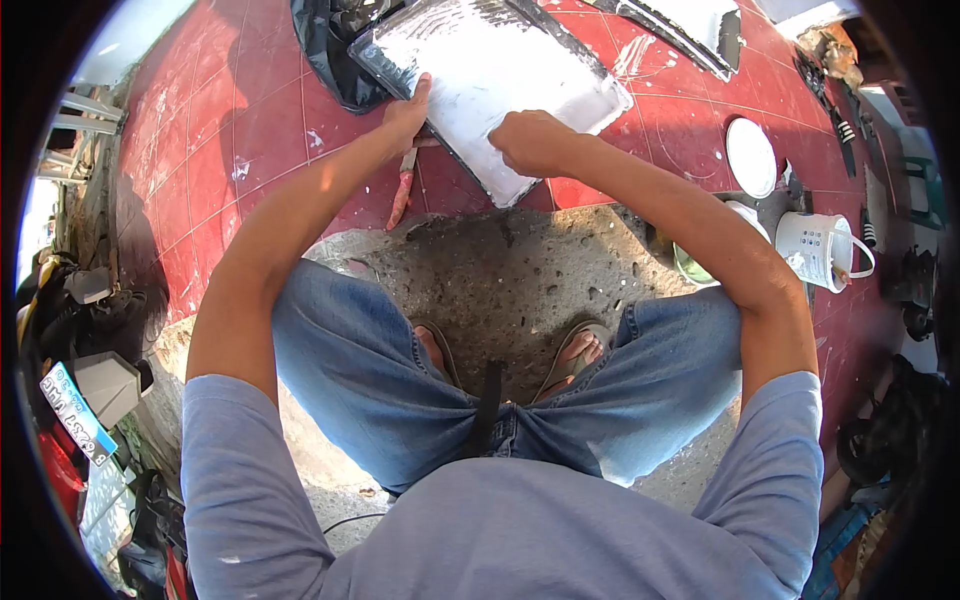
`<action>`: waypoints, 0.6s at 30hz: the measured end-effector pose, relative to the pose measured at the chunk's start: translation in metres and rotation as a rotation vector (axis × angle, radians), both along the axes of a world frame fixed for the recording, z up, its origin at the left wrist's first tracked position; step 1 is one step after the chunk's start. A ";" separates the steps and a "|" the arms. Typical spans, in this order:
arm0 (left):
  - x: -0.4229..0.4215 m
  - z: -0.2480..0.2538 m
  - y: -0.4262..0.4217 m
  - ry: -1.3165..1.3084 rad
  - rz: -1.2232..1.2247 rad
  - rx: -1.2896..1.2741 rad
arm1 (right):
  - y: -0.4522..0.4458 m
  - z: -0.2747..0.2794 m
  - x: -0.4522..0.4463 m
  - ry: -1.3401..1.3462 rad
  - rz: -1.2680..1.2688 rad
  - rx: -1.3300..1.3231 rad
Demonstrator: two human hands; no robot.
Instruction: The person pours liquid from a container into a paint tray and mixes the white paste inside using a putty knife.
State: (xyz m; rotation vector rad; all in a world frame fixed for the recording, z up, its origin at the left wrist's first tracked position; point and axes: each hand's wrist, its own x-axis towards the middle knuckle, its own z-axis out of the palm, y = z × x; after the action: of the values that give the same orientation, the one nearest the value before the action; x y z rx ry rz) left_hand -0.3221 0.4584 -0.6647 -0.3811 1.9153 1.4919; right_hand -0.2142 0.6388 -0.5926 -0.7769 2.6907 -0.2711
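Wearing blue shirt (500, 530); clamping left grip (405, 120) on likely stiff, slippery white panel (510, 60), best edge-held; holding right grip (532, 142) curled, hiding any contents.

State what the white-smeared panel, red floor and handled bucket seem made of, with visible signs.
Panel: finish streaky; white coating hides its material. Red floor: probably glazed ceramic tile, from grid joints and slight sheen. Bucket: likely smooth plastic, from its even white wall.

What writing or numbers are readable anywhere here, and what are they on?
"B 6237", on the plate at the left, as best I can read it; its last letters are unclear.
Smaller digits on the same plate: too blurred to read surely.
Small printed marks on the white bucket: too small to read.
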 end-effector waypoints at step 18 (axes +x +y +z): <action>-0.001 0.006 0.004 -0.119 0.100 0.085 | 0.055 -0.012 -0.007 0.262 -0.039 -0.055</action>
State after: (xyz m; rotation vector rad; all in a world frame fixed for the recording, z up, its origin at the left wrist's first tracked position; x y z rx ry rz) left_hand -0.3232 0.4627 -0.6584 -0.5223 1.7561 1.5734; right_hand -0.2213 0.6933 -0.6043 -0.8285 2.9574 -0.2706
